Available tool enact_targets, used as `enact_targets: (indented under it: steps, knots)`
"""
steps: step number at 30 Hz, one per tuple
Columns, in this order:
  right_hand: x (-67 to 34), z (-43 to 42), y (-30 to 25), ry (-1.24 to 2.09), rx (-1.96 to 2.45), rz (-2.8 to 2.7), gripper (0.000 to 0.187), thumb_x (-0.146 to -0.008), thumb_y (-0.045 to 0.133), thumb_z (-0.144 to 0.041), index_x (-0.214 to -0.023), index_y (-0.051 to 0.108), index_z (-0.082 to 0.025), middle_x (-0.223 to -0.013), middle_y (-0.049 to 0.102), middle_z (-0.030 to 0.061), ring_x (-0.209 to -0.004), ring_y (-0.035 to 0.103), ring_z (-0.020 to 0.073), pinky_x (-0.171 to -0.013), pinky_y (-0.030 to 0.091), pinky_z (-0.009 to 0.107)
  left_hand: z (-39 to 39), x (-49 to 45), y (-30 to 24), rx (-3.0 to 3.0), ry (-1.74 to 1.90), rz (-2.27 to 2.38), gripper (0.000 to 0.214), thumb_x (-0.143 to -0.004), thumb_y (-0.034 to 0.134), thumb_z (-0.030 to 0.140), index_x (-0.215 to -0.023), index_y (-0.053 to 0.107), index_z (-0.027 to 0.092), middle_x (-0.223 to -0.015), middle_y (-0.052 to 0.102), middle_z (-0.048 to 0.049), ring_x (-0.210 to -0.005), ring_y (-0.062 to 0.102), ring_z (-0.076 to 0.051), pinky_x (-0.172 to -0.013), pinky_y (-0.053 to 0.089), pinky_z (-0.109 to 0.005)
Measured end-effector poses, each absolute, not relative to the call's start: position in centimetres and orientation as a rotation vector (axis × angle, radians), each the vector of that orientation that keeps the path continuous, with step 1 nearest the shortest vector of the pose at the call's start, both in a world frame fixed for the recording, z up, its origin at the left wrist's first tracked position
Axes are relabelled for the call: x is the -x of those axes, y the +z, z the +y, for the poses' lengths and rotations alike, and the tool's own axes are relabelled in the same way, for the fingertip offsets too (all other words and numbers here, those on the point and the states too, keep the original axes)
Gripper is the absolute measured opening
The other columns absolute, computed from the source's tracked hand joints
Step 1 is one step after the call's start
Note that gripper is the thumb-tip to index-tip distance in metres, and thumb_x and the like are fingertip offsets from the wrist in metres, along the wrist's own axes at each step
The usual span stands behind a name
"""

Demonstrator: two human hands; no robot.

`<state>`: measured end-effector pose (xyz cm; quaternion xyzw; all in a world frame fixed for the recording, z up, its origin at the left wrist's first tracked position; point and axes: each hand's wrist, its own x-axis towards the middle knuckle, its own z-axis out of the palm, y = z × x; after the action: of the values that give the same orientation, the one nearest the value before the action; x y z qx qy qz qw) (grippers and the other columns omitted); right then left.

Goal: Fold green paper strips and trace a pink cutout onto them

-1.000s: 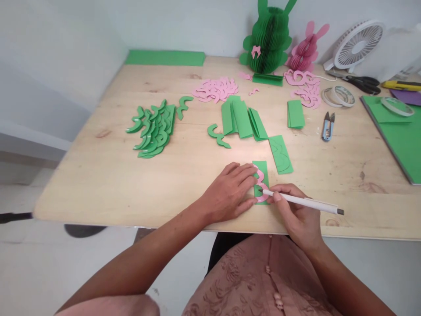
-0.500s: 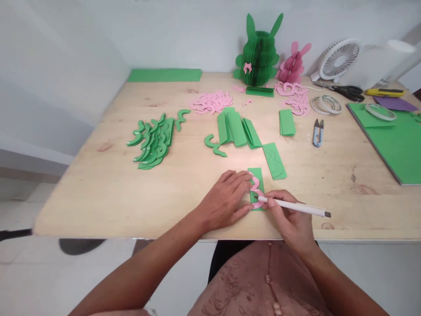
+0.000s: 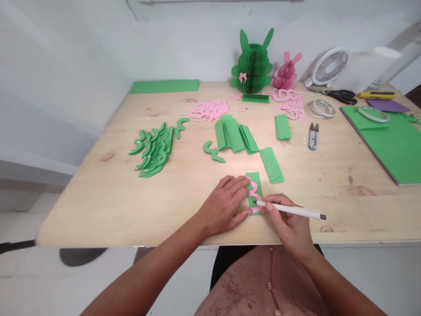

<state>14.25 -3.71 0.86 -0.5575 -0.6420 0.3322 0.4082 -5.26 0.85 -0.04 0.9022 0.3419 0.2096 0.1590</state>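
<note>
My left hand [image 3: 226, 204] lies flat with fingers stretched, pressing a pink curved template [image 3: 253, 191] onto a small green paper strip [image 3: 255, 181] near the table's front edge. My right hand [image 3: 285, 219] grips a white pen [image 3: 296, 211], its tip touching the template's lower edge. Another green strip with drawn curves [image 3: 271, 164] lies just beyond.
On the wooden table [image 3: 108, 197]: a pile of green cut shapes [image 3: 153, 147], folded green strips [image 3: 233, 134], pink cut shapes [image 3: 208, 109], thread snips [image 3: 313, 135], tape rolls [image 3: 320, 108], scissors [image 3: 342, 95], green sheets [image 3: 394, 145], a green paper rabbit [image 3: 253, 66], a pink one [image 3: 286, 72], a fan [image 3: 327, 66].
The view has tilted up, so everything sits lower in the picture. Both hands stay on the strip; the pen tip keeps close to the template's lower edge.
</note>
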Motion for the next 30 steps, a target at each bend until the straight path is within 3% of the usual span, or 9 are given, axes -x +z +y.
enact_targets:
  steps: [23, 30]
  knots:
    - [-14.36, -3.80, 0.69, 0.849, 1.419, -1.614, 0.014, -0.091, 0.054, -0.032, -0.091, 0.065, -0.022, -0.080, 0.069, 0.0020, -0.075, 0.066, 0.0171, -0.068, 0.052, 0.028, 0.82, 5.36, -0.09, -2.587, 0.572, 0.970, 0.027, -0.090, 0.051, 0.031, -0.113, 0.052, 0.017, -0.137, 0.052, -0.0151, -0.135, 0.039, -0.026, -0.111, 0.030, -0.046]
    - [-14.27, -3.95, 0.94, 0.682, 1.399, -1.695, 0.018, -0.092, 0.051, -0.026, -0.105, 0.063, -0.024, -0.098, 0.071, 0.0040, -0.092, 0.066, 0.0196, -0.080, 0.052, 0.034, 0.85, 5.38, -0.19, -2.588, 0.590, 0.967, 0.027, -0.090, 0.050, 0.032, -0.112, 0.052, 0.017, -0.136, 0.052, -0.0151, -0.135, 0.039, -0.026, -0.110, 0.031, -0.046]
